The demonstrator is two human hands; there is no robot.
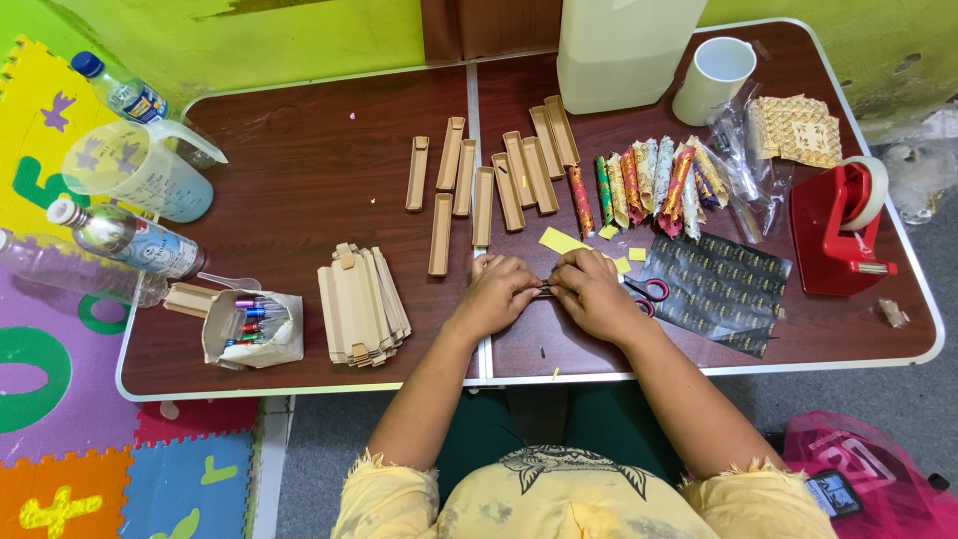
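My left hand [496, 291] and my right hand [591, 292] meet over the middle seam of the brown table [299, 160]. Together they pinch a small dark object [544, 288], mostly hidden by the fingers. Yellow paper scraps [562, 241] lie just beyond my hands. Red-handled scissors [651, 290] rest by my right hand on a sheet of dark patterned paper [720, 284]. Several open tan cardboard boxes [496, 175] lie further back, beside a row of colourfully wrapped sticks [649, 185].
A stack of flat tan cardboard [361, 303] and a paper holder of pens [251, 324] sit at the left. A red tape dispenser [840, 228], white cup [714, 78], large white container [619, 50], measuring jug [145, 170] and bottles [125, 240] ring the table.
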